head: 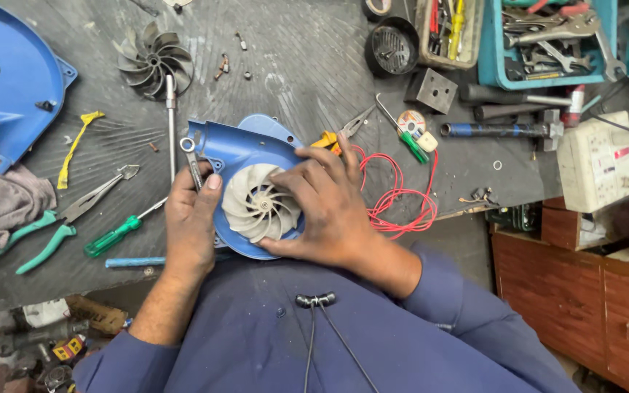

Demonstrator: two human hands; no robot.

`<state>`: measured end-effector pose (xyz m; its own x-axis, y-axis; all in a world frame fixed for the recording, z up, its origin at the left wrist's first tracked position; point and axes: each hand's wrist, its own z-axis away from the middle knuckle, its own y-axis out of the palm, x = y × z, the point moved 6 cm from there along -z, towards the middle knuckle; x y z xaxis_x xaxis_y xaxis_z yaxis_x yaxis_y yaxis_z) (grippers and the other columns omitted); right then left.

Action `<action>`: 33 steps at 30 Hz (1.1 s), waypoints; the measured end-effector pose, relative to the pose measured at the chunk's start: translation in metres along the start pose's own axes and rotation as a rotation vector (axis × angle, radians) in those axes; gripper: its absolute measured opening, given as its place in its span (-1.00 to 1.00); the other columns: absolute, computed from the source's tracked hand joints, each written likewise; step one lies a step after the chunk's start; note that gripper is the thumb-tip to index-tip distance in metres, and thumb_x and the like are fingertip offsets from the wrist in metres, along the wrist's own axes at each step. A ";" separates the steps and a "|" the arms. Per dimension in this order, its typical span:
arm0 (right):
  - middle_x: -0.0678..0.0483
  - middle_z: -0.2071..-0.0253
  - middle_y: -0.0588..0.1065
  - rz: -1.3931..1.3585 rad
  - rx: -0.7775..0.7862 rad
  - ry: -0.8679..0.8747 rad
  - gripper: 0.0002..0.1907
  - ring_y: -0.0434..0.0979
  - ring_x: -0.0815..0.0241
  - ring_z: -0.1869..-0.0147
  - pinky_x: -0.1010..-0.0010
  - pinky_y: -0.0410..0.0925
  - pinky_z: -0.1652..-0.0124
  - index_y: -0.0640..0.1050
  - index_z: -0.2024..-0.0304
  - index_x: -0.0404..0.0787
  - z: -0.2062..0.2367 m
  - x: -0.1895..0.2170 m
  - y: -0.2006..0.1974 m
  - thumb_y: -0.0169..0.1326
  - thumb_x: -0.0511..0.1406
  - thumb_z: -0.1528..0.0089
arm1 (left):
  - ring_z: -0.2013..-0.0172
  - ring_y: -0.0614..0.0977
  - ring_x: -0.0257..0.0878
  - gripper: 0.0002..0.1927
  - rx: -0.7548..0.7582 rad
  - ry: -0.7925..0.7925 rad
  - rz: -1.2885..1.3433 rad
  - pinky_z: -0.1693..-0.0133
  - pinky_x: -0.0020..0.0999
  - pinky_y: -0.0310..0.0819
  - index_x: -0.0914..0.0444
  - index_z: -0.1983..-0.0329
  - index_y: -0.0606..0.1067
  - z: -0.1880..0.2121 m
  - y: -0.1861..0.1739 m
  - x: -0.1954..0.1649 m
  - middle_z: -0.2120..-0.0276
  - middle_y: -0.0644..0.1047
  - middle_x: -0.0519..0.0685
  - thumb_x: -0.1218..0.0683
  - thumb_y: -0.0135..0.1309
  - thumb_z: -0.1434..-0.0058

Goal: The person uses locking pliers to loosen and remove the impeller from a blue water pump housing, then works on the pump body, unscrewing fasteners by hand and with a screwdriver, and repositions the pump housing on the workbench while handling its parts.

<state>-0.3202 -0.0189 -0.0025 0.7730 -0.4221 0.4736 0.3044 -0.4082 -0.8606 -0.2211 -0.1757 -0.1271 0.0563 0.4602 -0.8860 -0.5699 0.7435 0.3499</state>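
A blue plastic blower housing (245, 156) lies flat at the near edge of the dark, scuffed counter (307, 65), just in front of the person's body. Its rounded snail-shell body sits toward the person, and its squared outlet neck points up and to the left, away from them, so its long axis runs on a slant. Seated in its round well is a white plastic impeller (252, 207) with curved, ribbed blades fanning from a small hub.

The left hand (191, 222) grips the housing's left rim, thumb pressed on the blue edge. The right hand (329, 207) lies over the right side, fingers spread and curled onto the impeller's blades.

Thin red wires (402, 196) loop just right of the housing. To the left lie a green-handled screwdriver (114, 236) and green-handled pliers (52, 233). Farther back rests a grey metal fan wheel (153, 60).
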 end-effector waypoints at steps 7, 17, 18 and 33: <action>0.03 -0.16 0.46 -0.204 0.156 -0.142 -0.19 0.40 0.02 -0.37 -0.13 0.05 -0.49 0.46 -0.23 -0.19 -0.002 -0.007 -0.005 0.44 -0.13 0.02 | 0.13 0.49 -0.45 -0.76 0.072 0.069 -0.140 0.04 -0.51 0.42 0.31 -0.07 0.41 0.006 0.003 -0.007 0.14 0.52 -0.14 0.06 0.01 -0.48; 0.06 -0.14 0.47 -0.289 0.309 -0.322 -0.19 0.47 0.06 -0.30 -0.27 -0.17 -0.52 0.47 -0.21 -0.16 -0.025 -0.016 -0.011 0.43 -0.17 0.07 | 0.06 0.51 -0.40 -0.73 0.113 0.072 -0.137 -0.03 -0.45 0.44 0.31 -0.12 0.31 0.004 0.010 -0.007 0.06 0.51 -0.07 0.04 -0.10 -0.51; 0.07 -0.14 0.48 -0.302 0.294 -0.304 -0.20 0.47 0.06 -0.29 -0.27 -0.18 -0.52 0.48 -0.22 -0.15 -0.022 -0.016 -0.011 0.43 -0.17 0.07 | 0.04 0.50 -0.40 -0.74 0.115 0.086 -0.138 -0.05 -0.44 0.43 0.31 -0.12 0.30 0.007 0.012 -0.008 0.05 0.50 -0.06 0.04 -0.11 -0.52; 0.03 -0.19 0.46 -0.346 0.282 -0.314 -0.18 0.47 0.02 -0.31 -0.32 -0.11 -0.50 0.44 -0.26 -0.21 -0.010 -0.019 -0.008 0.43 -0.23 0.03 | 0.11 0.43 -0.43 -0.78 0.122 0.130 -0.286 0.02 -0.49 0.38 0.31 -0.08 0.28 0.016 0.011 -0.006 0.12 0.46 -0.08 0.06 -0.12 -0.53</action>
<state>-0.3431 -0.0156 -0.0030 0.7171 -0.0222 0.6967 0.6746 -0.2292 -0.7017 -0.2148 -0.1622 -0.1133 0.0897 0.1647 -0.9823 -0.4434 0.8897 0.1086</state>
